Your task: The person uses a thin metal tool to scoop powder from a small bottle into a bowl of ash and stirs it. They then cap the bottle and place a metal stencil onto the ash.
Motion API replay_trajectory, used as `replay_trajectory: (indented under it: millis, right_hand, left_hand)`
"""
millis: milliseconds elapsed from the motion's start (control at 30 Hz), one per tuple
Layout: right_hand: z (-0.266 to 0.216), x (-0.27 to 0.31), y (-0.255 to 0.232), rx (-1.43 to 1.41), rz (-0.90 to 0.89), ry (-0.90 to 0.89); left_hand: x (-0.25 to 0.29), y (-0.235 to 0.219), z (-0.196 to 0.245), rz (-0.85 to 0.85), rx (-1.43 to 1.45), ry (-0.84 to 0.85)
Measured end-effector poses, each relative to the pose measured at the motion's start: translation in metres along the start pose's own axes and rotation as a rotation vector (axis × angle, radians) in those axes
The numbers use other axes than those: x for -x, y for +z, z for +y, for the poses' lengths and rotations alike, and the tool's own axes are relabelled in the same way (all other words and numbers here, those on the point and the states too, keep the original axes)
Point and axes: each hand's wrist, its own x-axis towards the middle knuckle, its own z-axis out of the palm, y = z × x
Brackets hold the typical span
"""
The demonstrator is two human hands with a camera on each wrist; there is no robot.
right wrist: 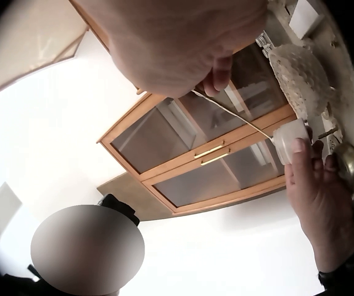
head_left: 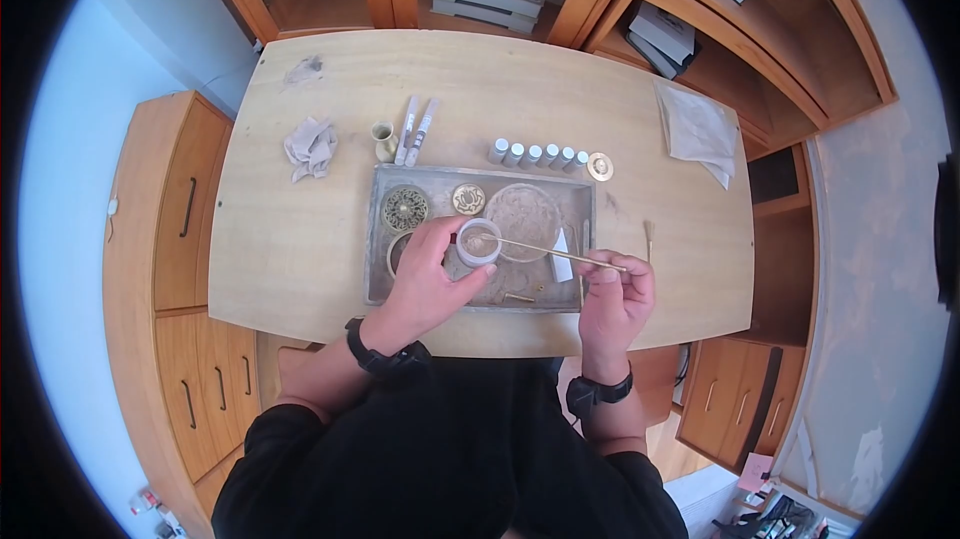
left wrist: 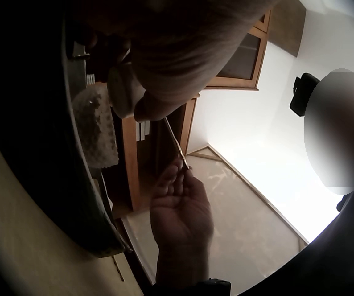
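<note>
My left hand (head_left: 428,284) grips a small pale round jar (head_left: 478,243) above the tray (head_left: 380,284), thumb on the near side and fingers on the far side. Brownish powder shows inside the jar. My right hand (head_left: 617,311) pinches a thin brass-coloured stick (head_left: 550,251), whose far end reaches the jar's mouth. In the right wrist view the left hand (right wrist: 316,197) holds the white jar (right wrist: 290,140), and the stick (right wrist: 238,117) slants to its rim. The left wrist view shows the right hand (left wrist: 180,213) with fingertips closed round the stick (left wrist: 176,140).
In the tray lie a pierced brass lid (head_left: 405,208), a patterned brass disc (head_left: 468,200), a round textured bed (head_left: 525,214) and a white piece (head_left: 561,257). Behind it stand a small brass vase (head_left: 384,142) and several vials (head_left: 535,155). Crumpled cloth (head_left: 311,148) lies left, a plastic bag (head_left: 694,129) right.
</note>
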Motion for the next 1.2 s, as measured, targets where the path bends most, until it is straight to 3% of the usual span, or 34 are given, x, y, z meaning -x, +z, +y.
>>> replay_trajectory:
  millis: [267, 467, 767, 967, 1200]
  right_hand:
    - [0.004, -0.008, -0.018, 0.013, 0.143, 0.007]
    - [0.003, -0.007, -0.024, 0.203, 0.157, 0.064]
    - [0.011, -0.005, -0.024, 0.212, 0.106, 0.098]
    - [0.017, -0.008, -0.022, 0.161, 0.164, 0.15]
    - [0.008, -0.015, -0.021, -0.12, 0.204, 0.101]
  left_hand:
    - [0.0, 0.0, 0.0, -0.007, 0.024, -0.039]
    - [0.0, 0.001, -0.001, -0.001, -0.003, -0.015]
    - [0.0, 0.0, 0.001, -0.004, 0.004, -0.037]
    - [0.0, 0.0, 0.0, 0.002, 0.0, -0.015]
    - [0.0, 0.001, 0.0, -0.008, 0.018, -0.021]
